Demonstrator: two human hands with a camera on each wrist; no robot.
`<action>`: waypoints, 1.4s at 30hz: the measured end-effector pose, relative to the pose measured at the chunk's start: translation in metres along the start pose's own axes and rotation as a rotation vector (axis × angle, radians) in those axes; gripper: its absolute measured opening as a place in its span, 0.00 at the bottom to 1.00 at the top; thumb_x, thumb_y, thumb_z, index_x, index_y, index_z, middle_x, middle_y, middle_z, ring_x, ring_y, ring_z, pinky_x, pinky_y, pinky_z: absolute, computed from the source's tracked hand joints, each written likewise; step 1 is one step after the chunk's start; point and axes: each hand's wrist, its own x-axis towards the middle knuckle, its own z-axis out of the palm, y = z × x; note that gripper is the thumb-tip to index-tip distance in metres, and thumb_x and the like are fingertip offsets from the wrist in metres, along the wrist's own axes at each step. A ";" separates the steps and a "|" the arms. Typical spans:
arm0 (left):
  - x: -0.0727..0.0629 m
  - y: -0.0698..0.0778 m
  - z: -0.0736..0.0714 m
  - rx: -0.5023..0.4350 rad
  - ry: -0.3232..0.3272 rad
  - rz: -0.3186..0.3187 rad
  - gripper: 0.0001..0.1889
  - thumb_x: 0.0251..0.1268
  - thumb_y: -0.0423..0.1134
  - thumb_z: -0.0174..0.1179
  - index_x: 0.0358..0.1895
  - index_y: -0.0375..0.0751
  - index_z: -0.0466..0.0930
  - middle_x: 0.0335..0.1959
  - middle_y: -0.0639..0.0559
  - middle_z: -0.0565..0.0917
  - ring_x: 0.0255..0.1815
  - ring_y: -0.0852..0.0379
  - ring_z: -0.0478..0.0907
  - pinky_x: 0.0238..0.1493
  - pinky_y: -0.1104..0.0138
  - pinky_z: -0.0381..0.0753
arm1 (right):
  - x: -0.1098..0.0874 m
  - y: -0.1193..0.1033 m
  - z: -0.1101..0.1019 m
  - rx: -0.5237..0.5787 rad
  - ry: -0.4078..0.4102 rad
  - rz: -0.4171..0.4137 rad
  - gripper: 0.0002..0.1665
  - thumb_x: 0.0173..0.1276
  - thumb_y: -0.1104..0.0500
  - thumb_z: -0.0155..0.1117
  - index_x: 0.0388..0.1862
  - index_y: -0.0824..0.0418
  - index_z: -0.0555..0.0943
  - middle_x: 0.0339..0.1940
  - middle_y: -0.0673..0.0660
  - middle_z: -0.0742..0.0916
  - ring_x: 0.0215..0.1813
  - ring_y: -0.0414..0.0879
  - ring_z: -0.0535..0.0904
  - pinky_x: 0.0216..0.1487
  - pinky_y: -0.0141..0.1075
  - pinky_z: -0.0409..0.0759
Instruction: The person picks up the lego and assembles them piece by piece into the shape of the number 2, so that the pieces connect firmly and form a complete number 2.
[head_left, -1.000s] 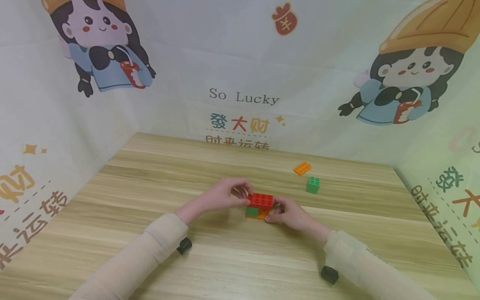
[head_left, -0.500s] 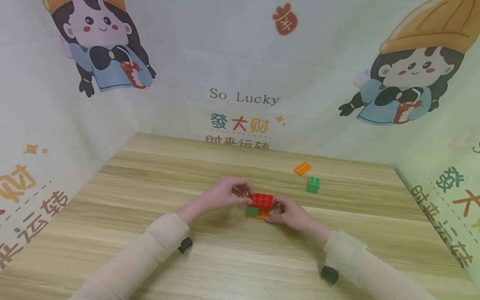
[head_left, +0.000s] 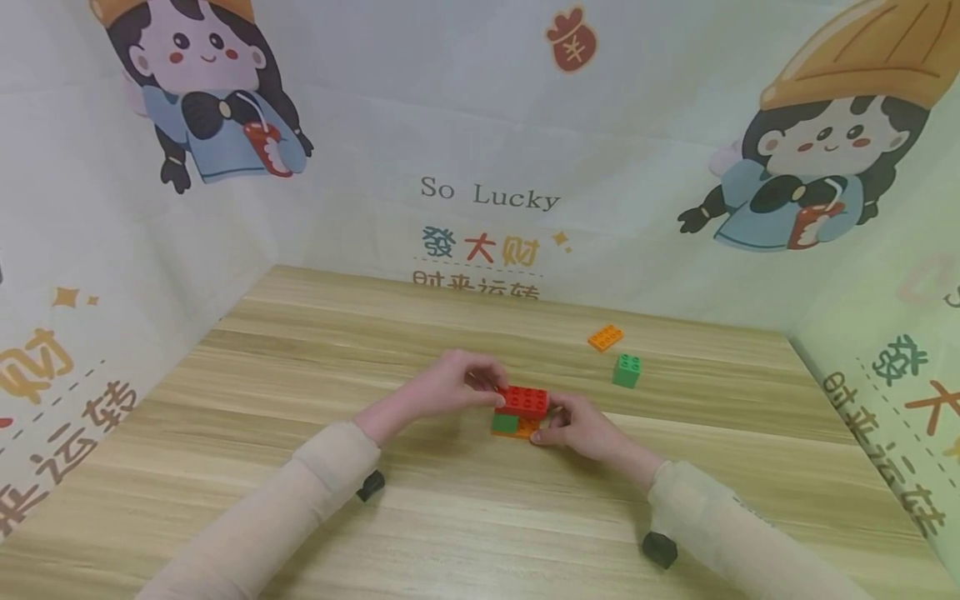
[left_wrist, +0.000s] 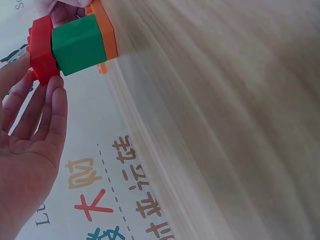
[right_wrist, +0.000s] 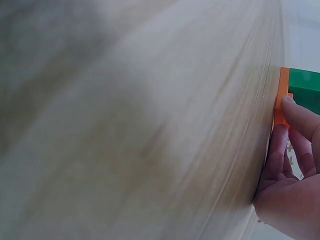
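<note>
At the middle of the table, a red brick (head_left: 527, 402) with studs on top sits over a green block (head_left: 505, 424), which stands on the left part of an orange plate (head_left: 528, 430). My left hand (head_left: 457, 388) pinches the left end of the red brick between thumb and fingers. With thumb and fingertips, my right hand (head_left: 583, 427) grips the right end of the orange plate. Seen in the left wrist view, the red brick (left_wrist: 43, 50) lies against the stud side of the green block (left_wrist: 80, 44); whether it is fully seated I cannot tell.
Behind my right hand stands a second green block (head_left: 627, 371). Another orange plate (head_left: 605, 337) lies farther back, near the printed cloth wall (head_left: 360, 208). Cloth also rises along the left and right sides of the wooden table (head_left: 480, 533).
</note>
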 end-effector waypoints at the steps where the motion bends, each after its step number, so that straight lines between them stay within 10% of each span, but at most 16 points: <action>1: 0.001 0.000 0.000 -0.001 0.000 -0.003 0.07 0.60 0.33 0.68 0.41 0.42 0.83 0.41 0.50 0.88 0.40 0.62 0.83 0.47 0.72 0.84 | 0.000 0.001 0.000 0.000 0.002 -0.001 0.24 0.61 0.60 0.72 0.56 0.62 0.80 0.28 0.50 0.80 0.27 0.40 0.70 0.27 0.29 0.69; 42: 0.004 -0.002 -0.002 0.108 -0.059 0.036 0.14 0.63 0.36 0.66 0.52 0.43 0.83 0.47 0.50 0.88 0.43 0.62 0.83 0.50 0.71 0.83 | 0.001 0.001 0.001 -0.010 -0.002 0.022 0.22 0.61 0.60 0.72 0.55 0.61 0.80 0.29 0.52 0.80 0.29 0.43 0.71 0.28 0.29 0.69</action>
